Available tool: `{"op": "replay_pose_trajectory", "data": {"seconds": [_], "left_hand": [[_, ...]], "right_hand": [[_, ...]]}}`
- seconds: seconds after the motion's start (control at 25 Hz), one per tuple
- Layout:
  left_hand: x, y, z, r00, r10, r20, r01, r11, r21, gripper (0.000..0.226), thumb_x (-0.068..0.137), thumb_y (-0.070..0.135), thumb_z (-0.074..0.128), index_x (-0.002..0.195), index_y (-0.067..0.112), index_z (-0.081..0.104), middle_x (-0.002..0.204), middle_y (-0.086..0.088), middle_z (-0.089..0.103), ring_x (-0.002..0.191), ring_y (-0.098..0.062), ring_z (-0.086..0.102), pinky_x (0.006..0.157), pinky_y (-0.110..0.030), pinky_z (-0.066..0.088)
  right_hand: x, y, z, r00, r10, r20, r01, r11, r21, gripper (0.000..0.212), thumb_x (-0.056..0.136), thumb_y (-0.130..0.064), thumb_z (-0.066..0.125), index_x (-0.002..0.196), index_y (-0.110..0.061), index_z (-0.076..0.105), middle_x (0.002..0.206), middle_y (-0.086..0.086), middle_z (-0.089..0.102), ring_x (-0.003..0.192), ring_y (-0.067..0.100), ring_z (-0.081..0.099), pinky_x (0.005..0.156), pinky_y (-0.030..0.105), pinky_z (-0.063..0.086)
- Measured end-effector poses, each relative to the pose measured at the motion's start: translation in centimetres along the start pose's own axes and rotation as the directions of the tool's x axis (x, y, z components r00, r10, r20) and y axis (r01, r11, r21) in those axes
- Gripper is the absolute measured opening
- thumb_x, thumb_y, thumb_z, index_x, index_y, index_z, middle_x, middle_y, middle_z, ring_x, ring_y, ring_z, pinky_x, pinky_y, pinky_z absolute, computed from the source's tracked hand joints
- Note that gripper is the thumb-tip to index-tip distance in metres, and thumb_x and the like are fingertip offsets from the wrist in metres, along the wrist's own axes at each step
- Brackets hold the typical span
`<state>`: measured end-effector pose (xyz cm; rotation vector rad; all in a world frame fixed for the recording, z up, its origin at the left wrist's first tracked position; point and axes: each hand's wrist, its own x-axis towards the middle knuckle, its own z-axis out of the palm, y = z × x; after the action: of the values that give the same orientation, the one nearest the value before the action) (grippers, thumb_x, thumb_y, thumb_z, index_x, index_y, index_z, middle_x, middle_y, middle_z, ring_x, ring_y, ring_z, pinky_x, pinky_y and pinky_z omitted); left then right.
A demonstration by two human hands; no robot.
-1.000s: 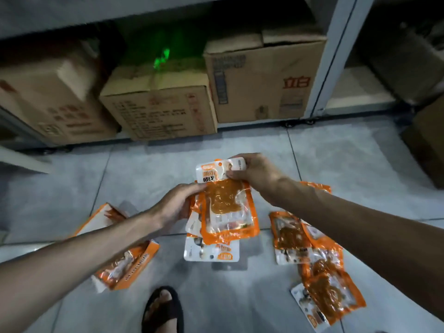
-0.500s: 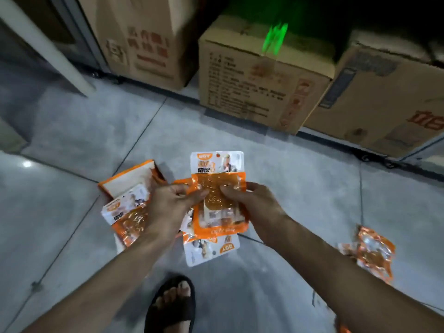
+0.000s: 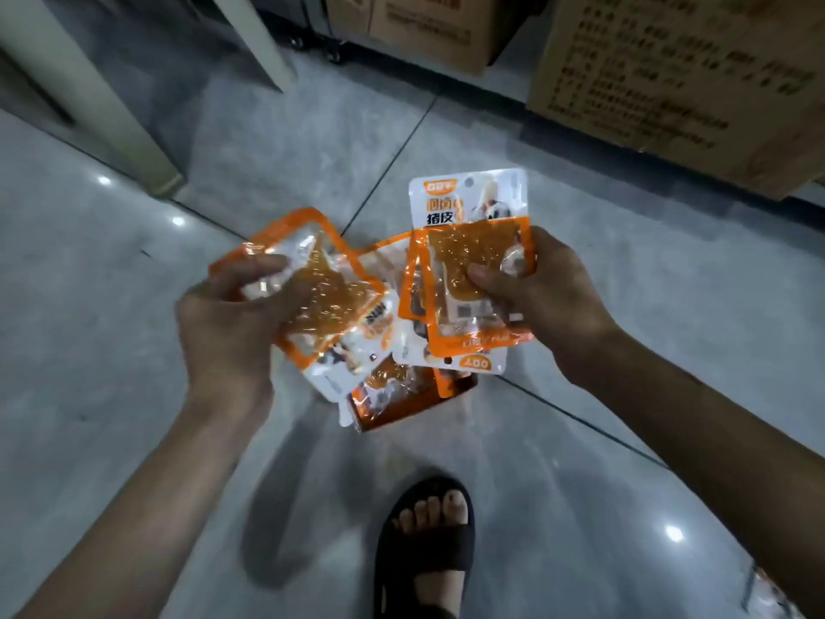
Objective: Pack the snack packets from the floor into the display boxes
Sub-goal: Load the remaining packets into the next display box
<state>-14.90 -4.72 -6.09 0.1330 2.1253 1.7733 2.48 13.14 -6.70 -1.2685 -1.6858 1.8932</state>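
Two hands: left hand [image 3: 223, 323] and right hand [image 3: 549, 301], each gripping a bundle over the box [image 3: 402, 408].
Left packets [image 3: 326, 297]: tilted bundle, fingers [image 3: 254, 268] curled round it, thumb on top.
Right packets [image 3: 473, 243]: upright, printed top up, pinched under thumb.
Box: orange, on floor [image 3: 111, 350] right beneath hands; packets already inside.
Change: half a second ago both hands shared one stack; now split, box directly below.
Meaning: probably loading next, one bundle at a time.
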Motion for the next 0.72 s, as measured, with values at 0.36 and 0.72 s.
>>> {"op": "replay_pose_trajectory", "data": {"seconds": [0.36,0.72], "left_hand": [[1.9,-2.3,-4.7,0.982,-0.029,-0.187,0.011,0.995,-0.098,0.036,0.077,-0.014,0.069,0.097,0.015,0.068,0.101,-0.006,0.072,0.094,-0.023,0.069,0.081,-0.038,0.059],[1.5,-4.4,-3.2,0.967,-0.172,-0.19,0.127,0.965,-0.228,0.045,0.077,-0.011,0.073,0.118,0.008,0.068,0.123,-0.012,0.069,0.107,-0.029,0.07,0.085,-0.043,0.061]], "right_hand": [[-0.5,6.3,9.8,0.982,-0.135,0.134,0.181,0.879,-0.441,0.096,0.077,-0.025,0.077,0.15,-0.042,0.018,0.144,-0.007,0.048,0.125,0.023,0.054,0.1,0.043,0.048],[-3.2,8.8,12.9,0.955,-0.295,0.043,0.248,0.708,-0.661,0.079,0.089,-0.032,0.044,0.156,-0.02,0.004,0.154,0.017,0.023,0.143,0.025,0.027,0.119,0.041,0.027]]}}
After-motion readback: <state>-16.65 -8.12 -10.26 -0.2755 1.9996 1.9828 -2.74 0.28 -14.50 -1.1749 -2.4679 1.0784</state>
